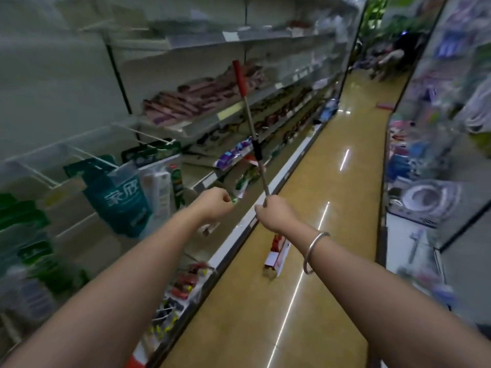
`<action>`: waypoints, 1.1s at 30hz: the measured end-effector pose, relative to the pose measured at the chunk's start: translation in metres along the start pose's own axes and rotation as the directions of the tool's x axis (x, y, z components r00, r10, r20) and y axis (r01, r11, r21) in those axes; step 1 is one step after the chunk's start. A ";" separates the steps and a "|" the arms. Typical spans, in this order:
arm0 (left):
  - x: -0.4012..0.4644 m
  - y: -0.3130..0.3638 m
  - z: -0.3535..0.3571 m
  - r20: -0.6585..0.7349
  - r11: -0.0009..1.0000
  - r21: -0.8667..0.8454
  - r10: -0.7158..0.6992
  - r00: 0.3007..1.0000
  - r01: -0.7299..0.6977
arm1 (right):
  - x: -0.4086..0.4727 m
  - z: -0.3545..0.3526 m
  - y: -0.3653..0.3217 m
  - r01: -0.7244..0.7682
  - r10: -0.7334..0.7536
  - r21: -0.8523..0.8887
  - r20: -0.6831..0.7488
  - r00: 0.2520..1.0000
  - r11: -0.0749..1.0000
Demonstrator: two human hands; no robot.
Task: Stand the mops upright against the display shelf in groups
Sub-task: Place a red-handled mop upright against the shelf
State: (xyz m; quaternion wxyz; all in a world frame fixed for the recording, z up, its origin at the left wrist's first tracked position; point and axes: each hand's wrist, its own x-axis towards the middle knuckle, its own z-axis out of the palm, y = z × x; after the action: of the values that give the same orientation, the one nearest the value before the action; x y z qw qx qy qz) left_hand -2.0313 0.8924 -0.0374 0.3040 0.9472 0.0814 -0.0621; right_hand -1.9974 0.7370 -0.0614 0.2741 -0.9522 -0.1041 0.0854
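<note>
Right hand (276, 212) grips mop (259, 152) (tilted); left hand (212, 205) fisted, empty.

glossy tan floor (332, 160) running down the aisle. mop head (277, 254) resting on it just beside the shelf (239, 232) base. farther off, a small red item (384, 105) lying near the right-hand shelving.

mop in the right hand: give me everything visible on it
The mop has a thin metal-looking pole with a red grip at the top end and a black collar about midway. It stands near upright, leaning slightly toward the display shelf. The right hand is closed around the lower pole. Its head, in red and white packaging, rests on the floor beside the shelf base. The left hand is fisted and clear of it.
</note>
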 end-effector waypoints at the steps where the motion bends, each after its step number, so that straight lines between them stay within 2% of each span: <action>1: 0.019 0.009 0.005 0.019 1.000 -0.001 0.013 1.000 -0.013 | 0.016 -0.004 0.007 -0.013 0.013 0.011 0.000 1.000 1.000; 6: 0.122 0.035 0.011 0.029 0.998 -0.002 0.057 0.998 -0.057 | 0.103 -0.021 0.029 -0.036 0.036 0.059 -0.003 0.999 0.998; 17: 0.310 0.067 0.021 0.071 0.995 -0.104 0.004 0.997 0.004 | 0.278 -0.051 0.072 -0.082 0.074 0.129 0.070 0.995 0.988; 25: 0.429 0.075 0.040 -0.017 0.977 -0.168 -0.138 0.990 0.134 | 0.407 -0.071 0.105 0.031 -0.065 0.146 0.237 0.969 0.989; 28: 0.458 0.078 0.040 -0.081 0.961 -0.202 -0.206 0.975 0.186 | 0.449 -0.075 0.110 0.094 -0.125 0.120 0.284 0.951 0.988; 33: 0.500 0.075 0.037 -0.107 0.935 -0.215 -0.310 0.945 0.283 | 0.507 -0.071 0.103 0.145 -0.189 0.151 0.339 0.922 0.978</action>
State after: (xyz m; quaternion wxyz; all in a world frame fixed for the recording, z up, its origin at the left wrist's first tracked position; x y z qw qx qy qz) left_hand -1.5296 0.8691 -0.1084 0.3768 0.8913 0.2502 -0.0329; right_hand -1.4772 0.7402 -0.1116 0.3155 -0.8905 -0.2266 0.2368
